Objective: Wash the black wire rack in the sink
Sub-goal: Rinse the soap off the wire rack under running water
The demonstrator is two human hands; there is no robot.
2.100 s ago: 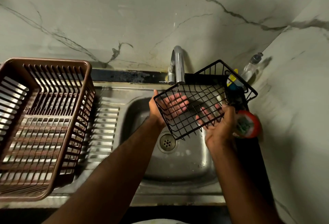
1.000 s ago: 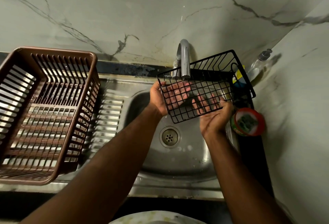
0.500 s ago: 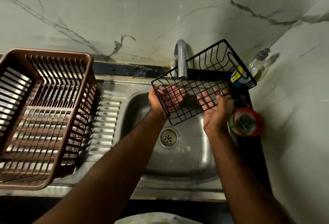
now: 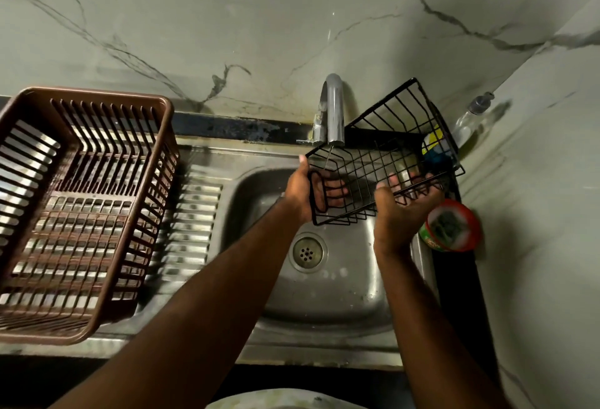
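Hanging tilted just below the grey metal tap (image 4: pixel 334 110), the black wire rack (image 4: pixel 383 162) is held above the stainless steel sink (image 4: pixel 341 295). The left hand (image 4: pixel 308 194) grips the rack's end left of the tap, fingers curled round the wires. Right of the tap, the right hand (image 4: pixel 406 210) lies palm up, fingers straight beneath the rack's near edge.

This is looking like a home kitchen: a steel sink (image 4: pixel 341 298) is sitting under a tap (image 4: pixel 334 106) at twelve o'clock, a brown dish basket (image 4: pixel 97 94) is resting on the drainboard (image 4: pixel 194 214) at nine o'clock.
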